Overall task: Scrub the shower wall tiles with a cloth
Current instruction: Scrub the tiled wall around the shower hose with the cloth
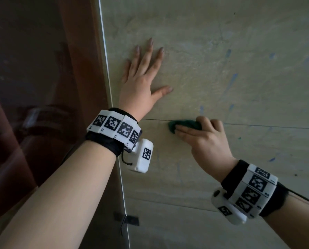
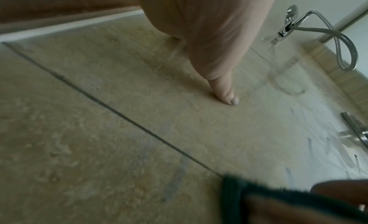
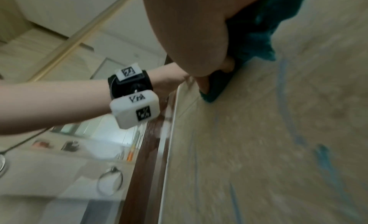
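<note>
My left hand (image 1: 141, 76) lies flat with fingers spread on the beige wall tiles (image 1: 222, 60). Just below and to its right, my right hand (image 1: 206, 139) grips a bunched green cloth (image 1: 184, 125), pressing it against a grout line (image 1: 267, 126).

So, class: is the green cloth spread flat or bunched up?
Bunched: the green cloth sits wadded under the right hand, against the wall tiles.
</note>
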